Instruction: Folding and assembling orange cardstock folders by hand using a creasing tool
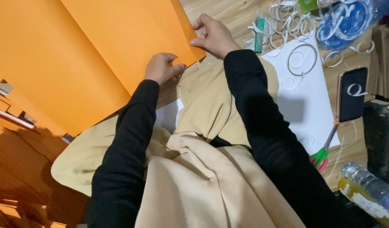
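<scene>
Beige lap near | both hands [162, 67] [213, 36] pinch orange sheet [76, 55] edge

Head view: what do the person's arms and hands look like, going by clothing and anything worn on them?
Both arms are covered by long, plain black sleeves reaching the wrists, with no visible markings. The left hand and right hand are bare: no gloves, and no rings or watch can be made out.

Wooden floor [228, 12] carries orange paper [76, 55], white sheet [306, 97], scissors [323, 154], bottles [369, 190].
</scene>
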